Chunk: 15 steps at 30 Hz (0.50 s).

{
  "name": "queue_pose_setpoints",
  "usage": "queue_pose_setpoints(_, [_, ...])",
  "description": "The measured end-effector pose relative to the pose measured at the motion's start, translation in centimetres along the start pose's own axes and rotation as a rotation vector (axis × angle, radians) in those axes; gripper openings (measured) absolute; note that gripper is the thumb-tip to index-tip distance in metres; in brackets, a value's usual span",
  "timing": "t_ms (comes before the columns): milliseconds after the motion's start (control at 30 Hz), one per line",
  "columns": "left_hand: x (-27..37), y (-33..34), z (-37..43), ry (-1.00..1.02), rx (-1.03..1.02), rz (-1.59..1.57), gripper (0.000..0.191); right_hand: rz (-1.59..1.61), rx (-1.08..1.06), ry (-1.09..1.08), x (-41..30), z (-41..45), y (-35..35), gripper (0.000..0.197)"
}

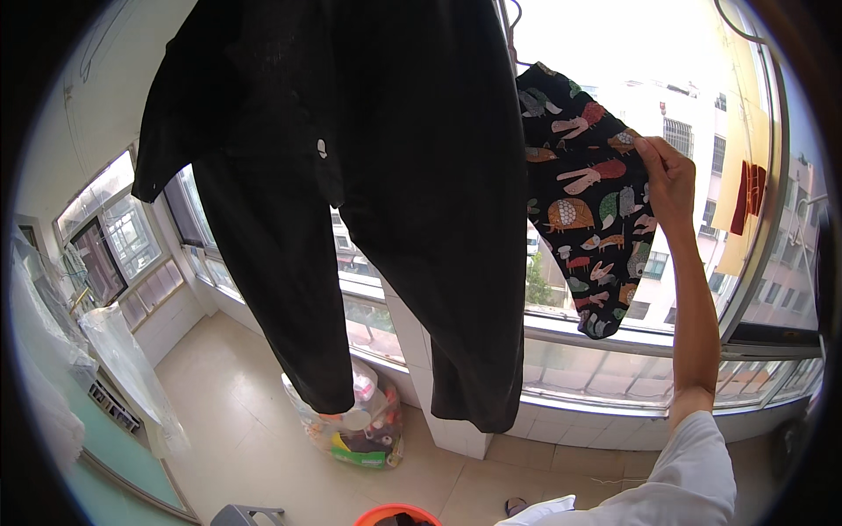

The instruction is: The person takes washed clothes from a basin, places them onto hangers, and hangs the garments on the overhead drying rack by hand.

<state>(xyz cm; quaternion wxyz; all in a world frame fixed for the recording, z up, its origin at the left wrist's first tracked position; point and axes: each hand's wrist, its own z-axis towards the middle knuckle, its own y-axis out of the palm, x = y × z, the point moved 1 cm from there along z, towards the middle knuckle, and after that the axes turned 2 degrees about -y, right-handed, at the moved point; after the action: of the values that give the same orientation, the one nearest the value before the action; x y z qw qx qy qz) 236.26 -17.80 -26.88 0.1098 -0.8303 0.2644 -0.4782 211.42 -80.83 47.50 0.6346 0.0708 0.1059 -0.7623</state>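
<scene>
My right hand point(668, 174) pinches the edge of a black cloth garment point(585, 177) printed with colourful animals, between thumb and fingers. The garment narrows toward its lower end and hangs in front of the bright window; a thin dark hook shows by its top corner. To its left, black trousers point(421, 197) fill the middle of the view, their two legs dangling above the floor. A small white mark sits near the middle of the trousers. Their top runs out of the picture. My left hand is not in view.
An orange-red basin point(398, 509) with dark cloth is at the bottom edge, near a grey plastic stool point(247, 515). A clear bag point(355, 427) stuffed with packaging stands by the tiled pillar point(454, 421). Plastic sheeting point(128, 368) hangs at left. Windows line the right wall.
</scene>
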Motion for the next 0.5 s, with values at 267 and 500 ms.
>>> queue_pose_setpoints(267, [4.2,2.7,-8.5,0.053,0.048,-0.093,0.023,-0.285,-0.367,0.092,7.4,-12.2,-14.5,0.019])
queue_pose_setpoints(500, [11.8,7.7,-14.8,0.300,0.105,-0.001,0.026,-0.118,-0.736,0.192,13.8,-17.2,-21.4,0.032])
